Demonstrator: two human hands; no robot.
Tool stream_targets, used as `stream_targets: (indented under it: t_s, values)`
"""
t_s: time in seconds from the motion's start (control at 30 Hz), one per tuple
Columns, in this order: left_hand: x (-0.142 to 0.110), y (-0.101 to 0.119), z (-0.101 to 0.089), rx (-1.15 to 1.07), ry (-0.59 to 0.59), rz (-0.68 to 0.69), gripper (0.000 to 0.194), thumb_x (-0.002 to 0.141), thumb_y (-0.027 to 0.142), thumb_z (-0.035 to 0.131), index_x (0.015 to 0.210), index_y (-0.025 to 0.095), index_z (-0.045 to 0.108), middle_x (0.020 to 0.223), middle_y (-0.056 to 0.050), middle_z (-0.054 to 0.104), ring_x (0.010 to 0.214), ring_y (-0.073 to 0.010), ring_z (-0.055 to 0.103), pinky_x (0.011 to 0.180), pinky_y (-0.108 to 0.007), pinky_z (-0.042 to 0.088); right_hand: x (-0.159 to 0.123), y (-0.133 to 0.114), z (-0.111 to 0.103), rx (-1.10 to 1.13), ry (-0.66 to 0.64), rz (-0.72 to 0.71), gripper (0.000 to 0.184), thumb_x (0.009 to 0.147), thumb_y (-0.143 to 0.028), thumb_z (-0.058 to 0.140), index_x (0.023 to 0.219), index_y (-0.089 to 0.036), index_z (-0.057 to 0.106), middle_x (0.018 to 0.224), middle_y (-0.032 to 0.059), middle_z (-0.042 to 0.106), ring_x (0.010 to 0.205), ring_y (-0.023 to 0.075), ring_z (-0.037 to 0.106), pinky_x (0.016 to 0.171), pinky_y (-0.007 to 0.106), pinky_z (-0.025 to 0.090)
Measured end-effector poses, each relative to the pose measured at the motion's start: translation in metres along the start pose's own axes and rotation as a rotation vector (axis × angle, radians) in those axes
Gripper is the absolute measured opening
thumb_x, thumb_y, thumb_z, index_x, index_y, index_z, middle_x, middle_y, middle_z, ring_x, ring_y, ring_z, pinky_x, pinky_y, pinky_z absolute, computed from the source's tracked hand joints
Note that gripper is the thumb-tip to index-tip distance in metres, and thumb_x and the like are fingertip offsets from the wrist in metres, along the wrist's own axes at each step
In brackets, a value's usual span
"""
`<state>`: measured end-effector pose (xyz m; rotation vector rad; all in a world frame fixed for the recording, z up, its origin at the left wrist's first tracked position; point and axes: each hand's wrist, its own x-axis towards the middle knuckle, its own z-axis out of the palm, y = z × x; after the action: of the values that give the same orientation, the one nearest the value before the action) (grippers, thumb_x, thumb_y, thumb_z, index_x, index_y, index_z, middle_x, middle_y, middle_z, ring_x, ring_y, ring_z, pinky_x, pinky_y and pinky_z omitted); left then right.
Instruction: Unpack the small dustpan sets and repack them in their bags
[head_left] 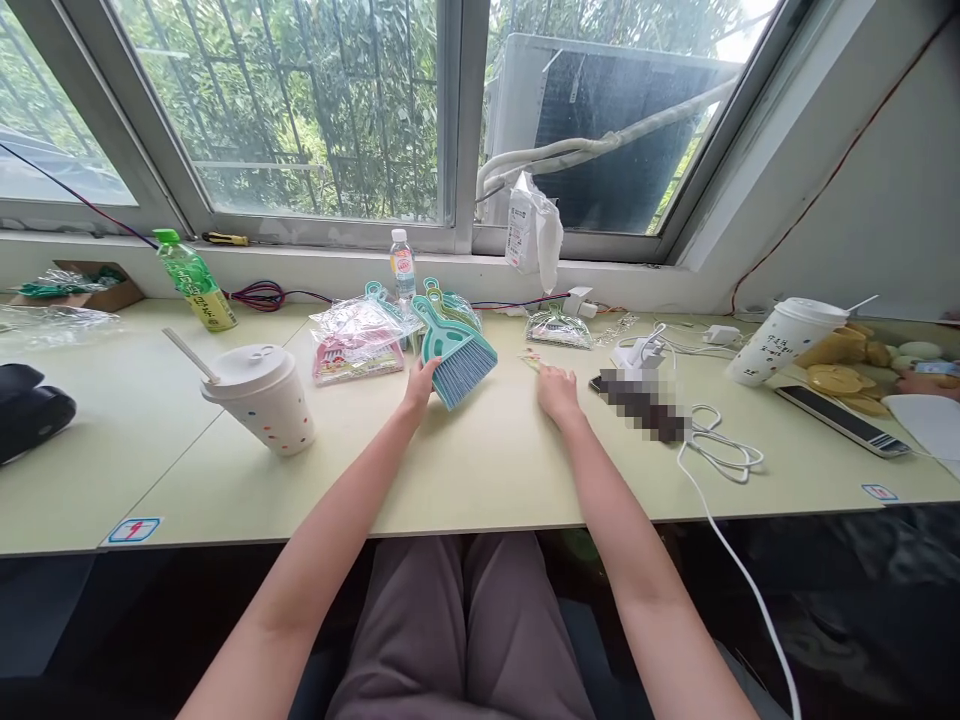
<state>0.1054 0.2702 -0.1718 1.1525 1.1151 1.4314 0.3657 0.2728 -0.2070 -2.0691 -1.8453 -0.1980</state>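
Teal hand broom [457, 355] in the closed grip of the left hand [420, 385], right hand [556, 392] open beside a blurred power strip [641, 405]

Pale desk [180, 490]; bagged dustpan [450, 308]; dotted cup [259, 400]

**Legible signs.** Lower left of the frame: a table-edge sticker [133, 530] bore a red bolt-like sign within a blue outline. Lower right: a smaller matching sticker [879, 491]. Print on the green drink bottle [196, 290], water bottle [402, 268], white cup [787, 345] and bagged printed card [356, 345] was too small to read.
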Motion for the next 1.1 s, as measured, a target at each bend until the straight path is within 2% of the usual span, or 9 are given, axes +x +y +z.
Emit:
stream_targets:
  t_s: [0.07, 0.13, 0.23, 0.33, 0.53, 0.67, 0.87, 1.0, 1.1]
  values:
    - [0.001, -0.001, -0.001, -0.011, 0.031, -0.023, 0.028, 0.078, 0.034, 0.059, 0.101, 0.018, 0.058, 0.087, -0.006, 0.063, 0.083, -0.0207, 0.061, 0.066, -0.028, 0.05, -0.002, -0.015, -0.001, 0.059, 0.0, -0.106, 0.052, 0.084, -0.001, 0.037, 0.124, -0.023, 0.061, 0.124, 0.0097, 0.063, 0.117, 0.0237, 0.052, 0.113, 0.053, 0.011]
    - [0.002, -0.001, -0.002, -0.029, 0.045, -0.045, 0.026, 0.079, 0.033, 0.057, 0.1, 0.019, 0.058, 0.088, -0.005, 0.062, 0.082, -0.0196, 0.061, 0.065, -0.027, 0.048, -0.002, -0.022, -0.002, 0.105, 0.071, -0.054, 0.049, 0.084, -0.002, 0.038, 0.117, -0.027, 0.065, 0.122, 0.0057, 0.063, 0.118, 0.0229, 0.05, 0.113, 0.053, 0.009]
    - [0.003, -0.002, -0.003, -0.045, 0.054, -0.067, 0.022, 0.082, 0.032, 0.054, 0.099, 0.019, 0.058, 0.089, -0.005, 0.062, 0.082, -0.0185, 0.061, 0.064, -0.026, 0.047, 0.0, -0.018, -0.005, 0.163, 0.128, 0.143, 0.034, 0.091, -0.018, 0.046, 0.119, -0.024, 0.064, 0.128, 0.0099, 0.059, 0.12, 0.0263, 0.047, 0.107, 0.049, 0.023]
    - [0.005, -0.004, -0.003, -0.049, 0.056, -0.068, 0.02, 0.082, 0.03, 0.055, 0.099, 0.02, 0.057, 0.09, -0.005, 0.062, 0.083, -0.0184, 0.061, 0.065, -0.026, 0.047, 0.003, -0.008, -0.006, 0.188, 0.015, 0.209, 0.036, 0.089, -0.037, 0.056, 0.12, -0.021, 0.064, 0.13, 0.0137, 0.057, 0.123, 0.0304, 0.045, 0.099, 0.048, 0.033]
    - [0.005, -0.006, -0.004, -0.031, 0.038, -0.041, 0.021, 0.081, 0.03, 0.058, 0.098, 0.019, 0.058, 0.09, -0.005, 0.063, 0.083, -0.0185, 0.061, 0.066, -0.026, 0.046, 0.01, -0.001, -0.003, 0.407, -0.035, 0.203, 0.03, 0.078, -0.02, 0.064, 0.107, -0.022, 0.07, 0.118, 0.0083, 0.065, 0.108, 0.0224, 0.058, 0.092, 0.036, 0.043]
    - [0.005, -0.006, -0.005, -0.049, 0.029, -0.026, 0.022, 0.08, 0.032, 0.059, 0.098, 0.019, 0.058, 0.092, -0.005, 0.063, 0.089, -0.0199, 0.061, 0.073, -0.028, 0.048, 0.01, -0.007, -0.007, 0.779, -0.043, 0.139, 0.034, 0.07, -0.012, 0.062, 0.102, -0.019, 0.071, 0.105, 0.0056, 0.071, 0.088, 0.017, 0.064, 0.081, 0.031, 0.049]
    - [0.006, -0.008, -0.005, -0.041, 0.027, -0.047, 0.022, 0.079, 0.032, 0.059, 0.098, 0.02, 0.059, 0.095, -0.006, 0.064, 0.096, -0.0226, 0.062, 0.08, -0.032, 0.05, -0.003, -0.029, -0.028, 1.205, -0.138, -0.151, 0.028, 0.07, -0.033, 0.069, 0.095, -0.019, 0.073, 0.093, 0.0055, 0.073, 0.087, 0.0191, 0.064, 0.082, 0.034, 0.048]
    - [0.003, -0.011, -0.002, -0.065, -0.02, -0.098, 0.027, 0.076, 0.033, 0.065, 0.099, 0.02, 0.06, 0.095, -0.007, 0.066, 0.094, -0.0243, 0.063, 0.081, -0.035, 0.052, -0.008, -0.039, -0.032, 1.396, 0.012, -0.137, 0.037, 0.069, -0.043, 0.072, 0.099, -0.02, 0.07, 0.104, 0.0066, 0.071, 0.095, 0.0198, 0.062, 0.085, 0.034, 0.047]
    - [-0.002, -0.014, 0.004, -0.113, -0.115, -0.147, 0.032, 0.075, 0.036, 0.068, 0.1, 0.019, 0.06, 0.095, -0.008, 0.068, 0.091, -0.0243, 0.065, 0.079, -0.035, 0.053, -0.008, -0.044, -0.025, 1.388, 0.11, -0.053, 0.037, 0.071, -0.043, 0.07, 0.099, -0.02, 0.069, 0.105, 0.0071, 0.07, 0.094, 0.019, 0.061, 0.084, 0.033, 0.047]
